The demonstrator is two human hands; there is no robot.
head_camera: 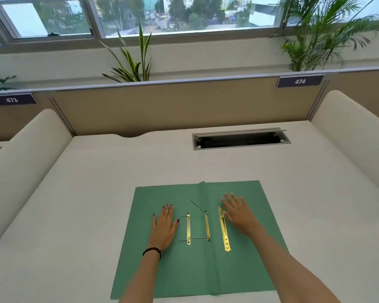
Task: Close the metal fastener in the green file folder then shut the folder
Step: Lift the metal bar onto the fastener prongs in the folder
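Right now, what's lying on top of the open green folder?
On the green folder: three gold metal fastener strips, the left hand and right hand, both flat. What the palms cover can't be seen.

One open green card file folder (162,270); three gold metal fastener strips (188,228) (207,226) (224,229); two bare hands (165,226) (239,213); two numbered desk labels (12,99) (299,81); seemingly three potted plants (131,62) (319,36) (0,83).

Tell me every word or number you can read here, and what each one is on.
"474": white digits on a dark label on the desk divider, upper right.
"473": white digits on a dark label on the divider at the far left, a bit blurred.
The green folder and its metal strips show no readable writing.
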